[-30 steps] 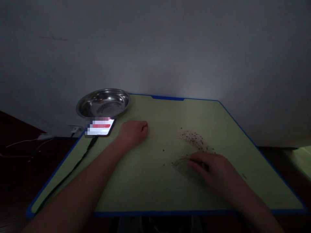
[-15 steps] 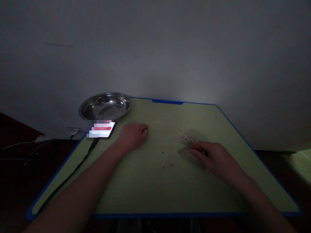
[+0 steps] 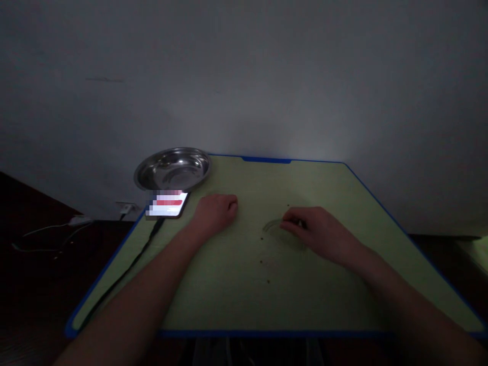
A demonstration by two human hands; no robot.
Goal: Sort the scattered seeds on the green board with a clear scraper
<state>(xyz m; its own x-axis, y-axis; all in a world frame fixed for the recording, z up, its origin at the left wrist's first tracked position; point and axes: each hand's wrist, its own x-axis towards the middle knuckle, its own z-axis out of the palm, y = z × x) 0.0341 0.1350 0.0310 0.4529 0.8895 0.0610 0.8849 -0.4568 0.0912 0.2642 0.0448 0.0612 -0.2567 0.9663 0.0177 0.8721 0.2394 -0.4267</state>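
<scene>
At centre frame, a clear thin sheet [image 3: 280,233] was pinched flat on the green table [image 3: 343,203] by the right hand [image 3: 320,231]. The left hand [image 3: 215,211] was curled shut, empty. No writing could be read on the blurred lit phone [image 3: 168,203], below the steel bowl [image 3: 173,170].

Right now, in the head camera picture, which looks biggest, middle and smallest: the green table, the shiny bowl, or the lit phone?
1. Green table, by far the largest.
2. Shiny bowl.
3. Lit phone, smallest; it lies just nearer the camera than the bowl.
</scene>
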